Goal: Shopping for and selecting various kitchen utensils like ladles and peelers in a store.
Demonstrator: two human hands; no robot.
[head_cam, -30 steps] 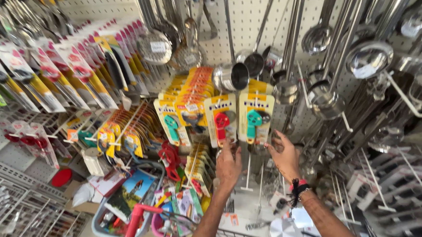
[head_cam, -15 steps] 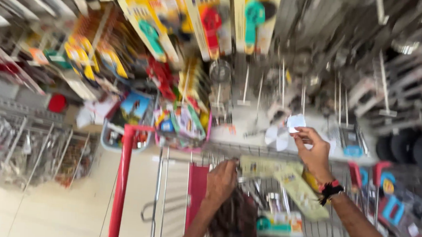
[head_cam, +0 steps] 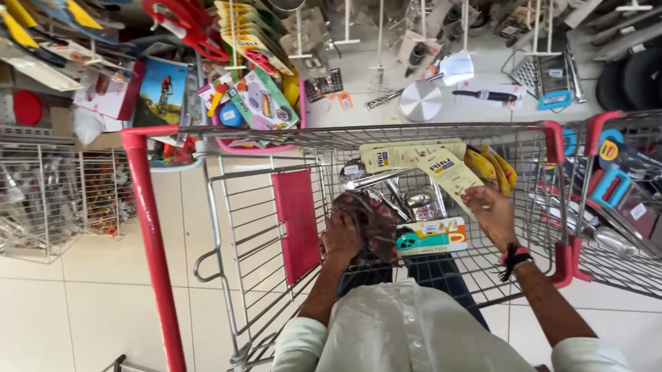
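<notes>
The yellow carded utensil pack (head_cam: 452, 173) is hanging over the shopping cart (head_cam: 349, 134), just inside its far rim, a flat printed card with more yellow cards fanned behind it. The right hand (head_cam: 492, 213) is pinching the pack's lower edge between thumb and fingers. Judging from this, lowering it flat onto the steel ladles (head_cam: 391, 193) lying in the cart would keep the card from bending. The left hand (head_cam: 342, 236) is resting nearer the cart's red seat flap (head_cam: 299, 222), fingers curled over a dark patterned cloth pouch (head_cam: 374, 218). A teal-labelled box (head_cam: 434, 237) is lying between both hands.
</notes>
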